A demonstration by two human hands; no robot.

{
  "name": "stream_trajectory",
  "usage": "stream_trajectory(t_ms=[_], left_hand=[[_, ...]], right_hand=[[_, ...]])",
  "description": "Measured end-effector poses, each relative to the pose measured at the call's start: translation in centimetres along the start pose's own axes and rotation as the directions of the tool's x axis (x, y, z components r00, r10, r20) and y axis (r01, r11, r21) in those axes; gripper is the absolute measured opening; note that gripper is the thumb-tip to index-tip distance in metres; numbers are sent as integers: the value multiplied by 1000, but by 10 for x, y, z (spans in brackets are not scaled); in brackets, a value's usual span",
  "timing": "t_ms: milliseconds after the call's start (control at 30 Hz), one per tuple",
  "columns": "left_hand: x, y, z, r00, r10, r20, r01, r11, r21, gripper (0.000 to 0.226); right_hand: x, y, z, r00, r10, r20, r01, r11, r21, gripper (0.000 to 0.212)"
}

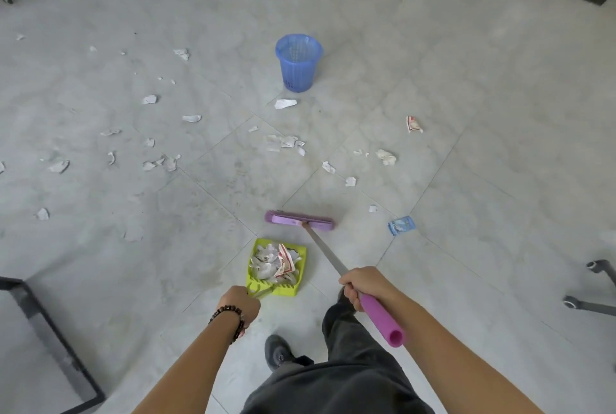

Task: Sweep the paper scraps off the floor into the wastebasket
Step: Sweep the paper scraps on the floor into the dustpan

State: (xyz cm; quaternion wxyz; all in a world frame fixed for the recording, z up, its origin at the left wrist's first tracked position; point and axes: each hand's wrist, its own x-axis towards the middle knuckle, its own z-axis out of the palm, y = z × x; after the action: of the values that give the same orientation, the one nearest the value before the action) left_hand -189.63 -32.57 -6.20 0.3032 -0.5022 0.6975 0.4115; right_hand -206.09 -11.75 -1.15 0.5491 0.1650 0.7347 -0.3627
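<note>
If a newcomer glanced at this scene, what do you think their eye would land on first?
The lime-green dustpan, heaped with paper scraps, is near the person's feet, its handle gripped by the left hand. Just beyond it is the purple broom, held by the right hand; the blue wastebasket stands farther off, with more scraps scattered around.

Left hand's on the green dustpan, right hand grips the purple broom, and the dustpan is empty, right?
Not empty: the head view shows the dustpan holding a pile of paper scraps. The left hand does hold it and the right hand does grip the broom.
</note>
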Motion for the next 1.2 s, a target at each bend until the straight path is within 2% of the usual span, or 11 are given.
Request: stream_trajectory(t_ms=[200, 333, 500, 633, 800, 967, 1067, 1200], left_hand=[[11, 51, 10, 995, 103, 16, -104, 988, 117, 16], [16, 104, 20, 986, 161, 33, -164, 967, 197, 14], [33, 176, 38, 985, 170, 18, -170, 958, 230, 14], [48, 231, 56, 988, 154, -1, -148, 948, 281, 21], [59, 292, 77, 992, 125, -27, -110, 942, 318, 28], [63, 342, 82, 995, 95, -32, -79, 940, 332, 17], [74, 372, 75, 995, 91, -33, -74, 940, 333, 14], [97, 406, 63, 997, 74, -36, -57, 935, 351, 13]], right_hand=[[-1, 31, -47, 995, 42, -88, -18, 965, 261, 15], [1, 33, -96, 993, 36, -114, 24, 872, 489, 22], [20, 16, -159, 976, -24, -217, 155, 775, 612, 17], [54, -15, -216, 971, 14, -239, 157, 720, 676, 16], [90, -67, -265, 991, 49, -127, 82, 534, 842, 8], [99, -99, -313, 996, -8, 85, -75, 393, 916, 13], [106, -116, -333, 992, -21, 128, -107, 432, 895, 16], [131, -152, -341, 999, -45, 21, 14, 662, 749, 15]])
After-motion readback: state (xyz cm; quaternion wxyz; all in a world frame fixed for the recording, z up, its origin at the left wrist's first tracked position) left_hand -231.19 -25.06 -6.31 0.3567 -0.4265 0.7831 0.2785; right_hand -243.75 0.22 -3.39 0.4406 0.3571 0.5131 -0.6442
